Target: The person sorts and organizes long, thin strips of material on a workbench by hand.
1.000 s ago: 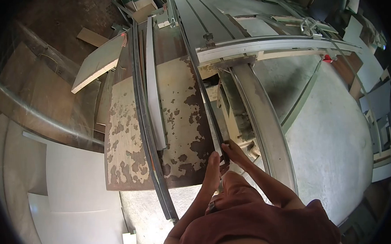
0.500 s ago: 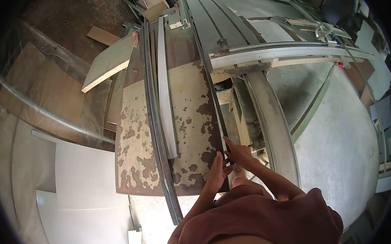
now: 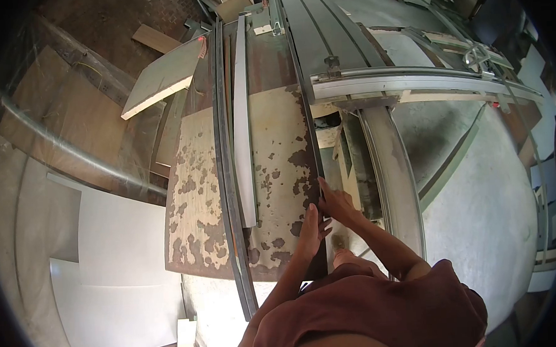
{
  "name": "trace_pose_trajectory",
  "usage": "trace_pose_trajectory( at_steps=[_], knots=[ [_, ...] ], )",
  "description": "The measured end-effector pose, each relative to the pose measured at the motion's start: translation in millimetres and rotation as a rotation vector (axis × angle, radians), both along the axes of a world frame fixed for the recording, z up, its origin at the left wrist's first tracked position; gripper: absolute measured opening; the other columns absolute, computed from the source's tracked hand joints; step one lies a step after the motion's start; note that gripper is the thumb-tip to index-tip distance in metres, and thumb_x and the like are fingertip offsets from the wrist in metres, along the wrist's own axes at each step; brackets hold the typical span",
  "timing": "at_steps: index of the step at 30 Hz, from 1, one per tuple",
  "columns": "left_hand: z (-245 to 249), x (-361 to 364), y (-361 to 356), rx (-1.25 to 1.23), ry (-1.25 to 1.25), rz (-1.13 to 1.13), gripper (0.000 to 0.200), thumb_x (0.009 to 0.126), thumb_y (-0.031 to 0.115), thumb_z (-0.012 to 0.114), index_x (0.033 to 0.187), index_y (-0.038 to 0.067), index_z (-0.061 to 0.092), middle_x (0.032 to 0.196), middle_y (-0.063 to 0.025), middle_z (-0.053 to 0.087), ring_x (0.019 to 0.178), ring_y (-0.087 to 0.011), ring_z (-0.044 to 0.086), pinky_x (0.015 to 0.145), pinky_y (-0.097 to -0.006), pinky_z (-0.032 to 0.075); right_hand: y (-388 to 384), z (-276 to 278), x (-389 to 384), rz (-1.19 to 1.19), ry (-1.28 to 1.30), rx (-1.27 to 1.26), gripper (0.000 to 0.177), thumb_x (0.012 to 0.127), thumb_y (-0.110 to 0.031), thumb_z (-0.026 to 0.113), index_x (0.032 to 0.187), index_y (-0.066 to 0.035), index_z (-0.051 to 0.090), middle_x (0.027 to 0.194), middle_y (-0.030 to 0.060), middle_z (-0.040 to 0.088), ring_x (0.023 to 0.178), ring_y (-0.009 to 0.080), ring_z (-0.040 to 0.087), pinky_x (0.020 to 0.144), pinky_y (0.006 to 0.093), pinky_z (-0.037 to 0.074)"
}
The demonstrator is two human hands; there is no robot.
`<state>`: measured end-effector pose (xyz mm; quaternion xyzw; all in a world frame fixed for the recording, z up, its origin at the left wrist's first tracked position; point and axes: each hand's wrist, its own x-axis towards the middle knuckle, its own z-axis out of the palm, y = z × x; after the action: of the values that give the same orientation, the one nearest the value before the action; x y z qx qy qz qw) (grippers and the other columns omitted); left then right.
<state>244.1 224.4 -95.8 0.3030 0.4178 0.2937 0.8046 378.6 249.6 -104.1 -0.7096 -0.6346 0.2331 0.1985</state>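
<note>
Both hands are together at the right edge of a worn tabletop [image 3: 276, 129] with peeling, blotchy patches. My right hand [image 3: 337, 203] reaches in from the right, its index finger pointing up along the thin dark edge strip [image 3: 311, 131]. The rest of its fingers curl in at the strip; what they pinch, if anything, is hidden. Just below and to the left is my left hand [image 3: 309, 233], with thumb and fingers apart beside the same edge. On the tabletop, left of my hands, lie a long white strip [image 3: 242, 131] and a long dark bar [image 3: 227, 176].
A metal rail [image 3: 399, 82] crosses at the right, above a grey lengthwise beam [image 3: 387, 161]. Slotted metal table sections [image 3: 327, 26] extend away from me. A thick pale board [image 3: 163, 79] lies at the left. White sheets [image 3: 127, 244] lie at lower left.
Both hands have moved slightly farther up along the tabletop edge. The view has shifted a little, so the tabletop and rail appear farther right. The strip and bar stay on the tabletop.
</note>
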Motion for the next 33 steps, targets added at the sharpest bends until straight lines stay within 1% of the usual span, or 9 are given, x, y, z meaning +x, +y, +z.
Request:
trace_pose_trajectory(
  at_steps=[4, 6, 9, 15, 17, 22, 27, 30, 33],
  knots=[
    [14, 5, 3, 0.095, 0.124, 0.060, 0.082, 0.083, 0.063, 0.037, 0.136, 0.005, 0.015, 0.138, -0.0170, 0.024, 0.122, -0.0278, 0.034, 0.098, -0.0403, 0.030, 31, -5, 1, -0.041, 0.009, 0.001, 0.060, 0.078, -0.026, 0.050, 0.133, -0.013, 0.027, 0.074, 0.0210, 0.061, 0.071, 0.0382, 0.060, 0.067, 0.0469, 0.046],
    [24, 8, 15, 0.149, 0.089, 0.001, 0.084, 0.084, 0.062, 0.035, 0.137, 0.003, 0.009, 0.141, -0.0192, 0.015, 0.130, -0.0312, 0.020, 0.104, -0.0412, 0.021, 47, -7, 4, -0.053, 0.013, -0.008, 0.061, 0.078, -0.026, 0.050, 0.133, -0.014, 0.027, 0.077, 0.0220, 0.061, 0.074, 0.0385, 0.060, 0.069, 0.0469, 0.046],
    [33, 13, 37, 0.220, 0.035, -0.043, 0.084, 0.084, 0.062, 0.034, 0.137, 0.003, 0.006, 0.141, -0.0217, 0.013, 0.132, -0.0324, 0.014, 0.106, -0.0418, 0.015, 70, -6, 12, -0.074, 0.028, 0.063, 0.064, 0.075, -0.025, 0.054, 0.133, -0.012, 0.030, 0.074, 0.0241, 0.060, 0.071, 0.0398, 0.059, 0.067, 0.0469, 0.046],
    [13, 30, 86, 0.195, 0.120, -0.098, 0.087, 0.082, 0.065, 0.034, 0.138, 0.006, 0.005, 0.142, -0.0202, 0.011, 0.132, -0.0330, 0.014, 0.106, -0.0428, 0.015, 113, -5, 28, -0.080, 0.009, 0.053, 0.065, 0.075, -0.028, 0.053, 0.134, -0.013, 0.029, 0.079, 0.0217, 0.061, 0.075, 0.0381, 0.060, 0.069, 0.0448, 0.046],
    [13, 31, 98, 0.209, 0.142, -0.119, 0.088, 0.081, 0.067, 0.034, 0.139, 0.007, 0.004, 0.142, -0.0197, 0.011, 0.131, -0.0329, 0.015, 0.106, -0.0431, 0.015, 126, -3, 30, -0.079, -0.051, -0.055, 0.067, 0.075, -0.029, 0.054, 0.134, -0.014, 0.028, 0.087, 0.0187, 0.062, 0.082, 0.0342, 0.060, 0.073, 0.0430, 0.047],
    [11, 38, 127, 0.241, 0.215, -0.125, 0.090, 0.080, 0.068, 0.034, 0.139, 0.009, 0.003, 0.143, -0.0191, 0.011, 0.130, -0.0329, 0.019, 0.104, -0.0445, 0.019, 160, -5, 33, -0.101, -0.025, -0.056, 0.066, 0.073, -0.027, 0.056, 0.133, -0.015, 0.029, 0.089, 0.0180, 0.062, 0.083, 0.0333, 0.061, 0.072, 0.0418, 0.047],
    [4, 51, 169, 0.274, 0.164, -0.122, 0.088, 0.080, 0.069, 0.031, 0.139, 0.011, 0.001, 0.141, -0.0206, 0.015, 0.126, -0.0347, 0.027, 0.100, -0.0452, 0.026, 196, 0, 44, -0.086, -0.031, -0.072, 0.068, 0.074, -0.029, 0.055, 0.134, -0.016, 0.028, 0.091, 0.0170, 0.062, 0.086, 0.0321, 0.060, 0.073, 0.0429, 0.046],
    [9, 62, 195, 0.267, 0.206, -0.107, 0.088, 0.079, 0.070, 0.030, 0.139, 0.012, 0.001, 0.140, -0.0220, 0.018, 0.126, -0.0353, 0.026, 0.100, -0.0450, 0.027, 219, -4, 51, -0.098, -0.003, 0.028, 0.068, 0.073, -0.029, 0.057, 0.133, -0.015, 0.030, 0.092, 0.0167, 0.062, 0.088, 0.0311, 0.059, 0.073, 0.0412, 0.046],
    [13, 71, 213, 0.270, 0.244, -0.112, 0.088, 0.080, 0.070, 0.028, 0.139, 0.012, 0.001, 0.140, -0.0230, 0.018, 0.126, -0.0359, 0.027, 0.099, -0.0451, 0.028, 246, -17, 57, -0.144, -0.050, 0.052, 0.061, 0.071, -0.022, 0.059, 0.128, -0.015, 0.037, 0.087, 0.0162, 0.062, 0.081, 0.0311, 0.061, 0.070, 0.0394, 0.048]
  ],
)
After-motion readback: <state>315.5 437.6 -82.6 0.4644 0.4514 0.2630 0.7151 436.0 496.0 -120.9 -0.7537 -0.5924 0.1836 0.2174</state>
